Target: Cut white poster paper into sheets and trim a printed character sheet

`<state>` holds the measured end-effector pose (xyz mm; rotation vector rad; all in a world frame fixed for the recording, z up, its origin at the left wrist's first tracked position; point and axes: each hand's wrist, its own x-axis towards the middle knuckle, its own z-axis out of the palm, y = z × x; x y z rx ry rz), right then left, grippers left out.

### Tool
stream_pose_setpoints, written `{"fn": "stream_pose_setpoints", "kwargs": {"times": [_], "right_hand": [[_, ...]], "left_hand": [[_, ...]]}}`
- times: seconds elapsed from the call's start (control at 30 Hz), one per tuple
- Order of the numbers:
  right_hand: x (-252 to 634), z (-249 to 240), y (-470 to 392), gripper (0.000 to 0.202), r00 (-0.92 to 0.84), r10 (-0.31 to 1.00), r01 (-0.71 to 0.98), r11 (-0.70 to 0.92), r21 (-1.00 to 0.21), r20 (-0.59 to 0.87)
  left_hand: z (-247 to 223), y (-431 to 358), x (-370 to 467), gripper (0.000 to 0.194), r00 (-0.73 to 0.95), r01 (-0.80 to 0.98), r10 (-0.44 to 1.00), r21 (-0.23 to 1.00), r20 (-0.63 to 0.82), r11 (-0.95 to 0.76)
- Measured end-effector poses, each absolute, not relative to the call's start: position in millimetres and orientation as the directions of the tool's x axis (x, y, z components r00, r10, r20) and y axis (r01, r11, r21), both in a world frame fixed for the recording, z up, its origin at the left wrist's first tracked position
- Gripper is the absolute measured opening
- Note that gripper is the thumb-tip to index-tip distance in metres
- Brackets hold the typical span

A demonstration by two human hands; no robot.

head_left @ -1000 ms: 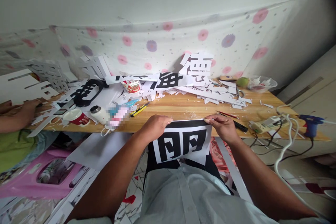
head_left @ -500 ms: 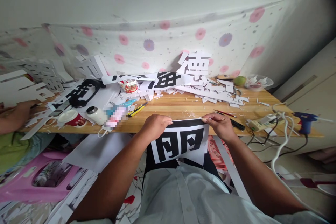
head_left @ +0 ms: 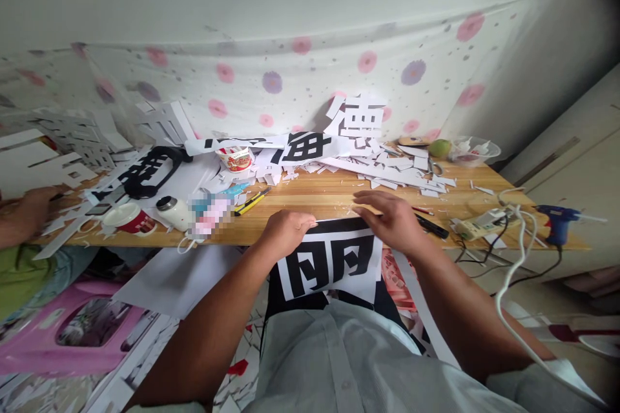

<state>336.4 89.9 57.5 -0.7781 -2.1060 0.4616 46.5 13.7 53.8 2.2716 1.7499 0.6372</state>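
A white sheet of paper printed with a large black character (head_left: 334, 258) hangs over the table's front edge, down toward my lap. My left hand (head_left: 289, 232) pinches its upper left corner between thumb and fingers. Close above the sheet's upper right corner, my right hand (head_left: 385, 216) has its fingers and thumb apart and holds nothing. A black-handled tool (head_left: 432, 226) lies just right of that hand, beside a thin red pen-like stick (head_left: 425, 210). Left of my left hand lies a yellow utility knife (head_left: 252, 202).
Paper scraps (head_left: 387, 171) and cut white characters (head_left: 358, 119) crowd the table's back. At left stand a white bottle (head_left: 173, 213) and red cup (head_left: 133, 219). A blue glue gun (head_left: 557, 222) and power strip (head_left: 484, 224) sit right. A co-worker's hand (head_left: 36, 210) works far left.
My right hand has let go of the sheet's upper right corner and moved left and slightly up, its fingers opening. My left hand keeps its pinch.
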Motion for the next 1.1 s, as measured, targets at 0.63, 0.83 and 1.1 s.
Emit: {"fn": "stream_pose_setpoints", "kwargs": {"times": [0.63,0.83,1.1], "right_hand": [[295.6,17.4,68.4,0.044,-0.781,0.41,0.503,0.86,0.085,0.471],[360.9,18.2,87.2,0.034,-0.673,0.451,0.577,0.816,0.034,0.586],[359.4,50.0,86.6,0.024,-0.523,0.524,0.622,0.774,-0.12,0.672]], "left_hand": [[35.1,22.1,31.7,0.027,0.192,0.838,0.937,0.448,0.291,-0.311],[33.7,22.4,32.1,0.026,0.133,0.85,0.965,0.474,0.228,-0.229],[43.3,16.7,41.4,0.029,0.152,0.84,0.964,0.485,0.218,-0.242]]}}
